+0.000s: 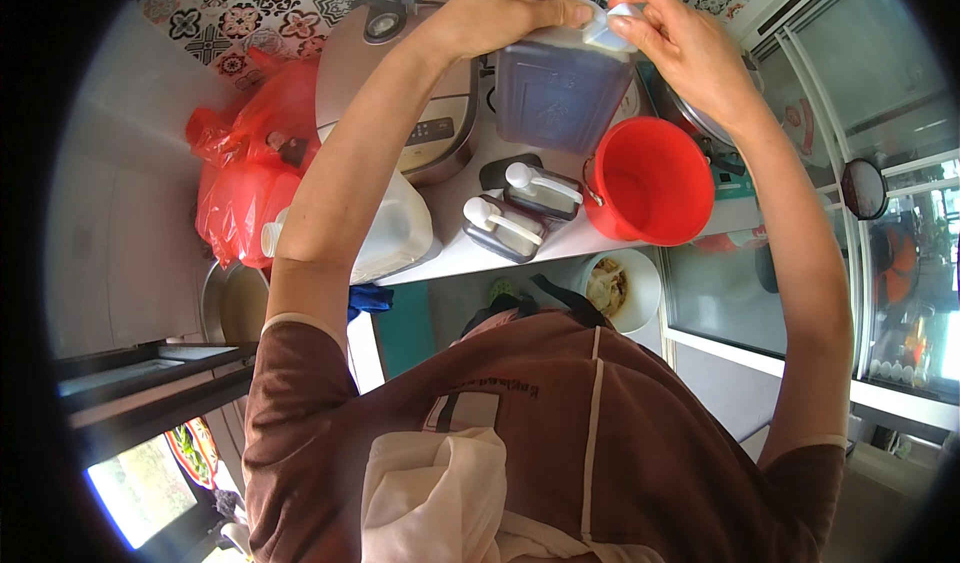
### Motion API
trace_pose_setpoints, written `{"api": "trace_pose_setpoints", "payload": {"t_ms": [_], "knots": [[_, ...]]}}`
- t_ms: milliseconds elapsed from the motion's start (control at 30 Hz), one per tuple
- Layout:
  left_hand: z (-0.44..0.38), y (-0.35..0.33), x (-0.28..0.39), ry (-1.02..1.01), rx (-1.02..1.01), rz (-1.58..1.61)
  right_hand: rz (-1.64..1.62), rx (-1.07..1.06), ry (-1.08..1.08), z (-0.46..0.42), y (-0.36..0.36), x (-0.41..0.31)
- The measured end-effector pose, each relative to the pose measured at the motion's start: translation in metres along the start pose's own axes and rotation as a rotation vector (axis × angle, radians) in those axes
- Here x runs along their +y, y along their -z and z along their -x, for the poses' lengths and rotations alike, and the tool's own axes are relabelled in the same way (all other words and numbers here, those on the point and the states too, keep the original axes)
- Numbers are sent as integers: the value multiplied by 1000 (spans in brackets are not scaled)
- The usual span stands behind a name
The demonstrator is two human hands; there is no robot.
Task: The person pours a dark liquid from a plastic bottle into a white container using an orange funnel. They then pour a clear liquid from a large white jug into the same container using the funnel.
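Observation:
A tall translucent blue-grey plastic container (562, 98) stands on the counter, its white lid (568, 9) at the top. My left hand (536, 0) grips the lid's edge, with the thumb lying along the rim. Between the thumb and fingers of my right hand (671, 38) is a white plastic flap (611, 30) at the lid's right corner. Both hands are close together above the container. Whether the flap is fully raised I cannot tell. A red bucket (649, 180) stands just in front of the container, below my right forearm.
Two pump bottles (506, 229) stand at the counter's front edge. Left are a rice cooker (442, 132), a translucent plastic jug (397, 229) and red plastic bags (247, 195). A pale bin (641, 293) with food scraps sits below the counter. Sliding glass panels (885, 75) are at right.

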State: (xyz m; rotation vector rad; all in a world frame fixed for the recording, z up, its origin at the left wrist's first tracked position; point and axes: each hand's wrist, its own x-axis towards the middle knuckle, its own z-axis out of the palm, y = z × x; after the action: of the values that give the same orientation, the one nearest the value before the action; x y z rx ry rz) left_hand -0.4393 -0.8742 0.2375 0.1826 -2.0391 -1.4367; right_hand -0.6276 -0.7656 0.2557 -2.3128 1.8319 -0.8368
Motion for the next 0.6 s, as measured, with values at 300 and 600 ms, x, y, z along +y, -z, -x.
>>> {"api": "trace_pose_setpoints", "payload": {"t_ms": [300,600], "knots": [[-13,11,-58,76,-156,26,-116,73,-183,10,-41,24],[-3,-7,-120,405,-286,-229,-361,265,-459,117,-10,39]]}}
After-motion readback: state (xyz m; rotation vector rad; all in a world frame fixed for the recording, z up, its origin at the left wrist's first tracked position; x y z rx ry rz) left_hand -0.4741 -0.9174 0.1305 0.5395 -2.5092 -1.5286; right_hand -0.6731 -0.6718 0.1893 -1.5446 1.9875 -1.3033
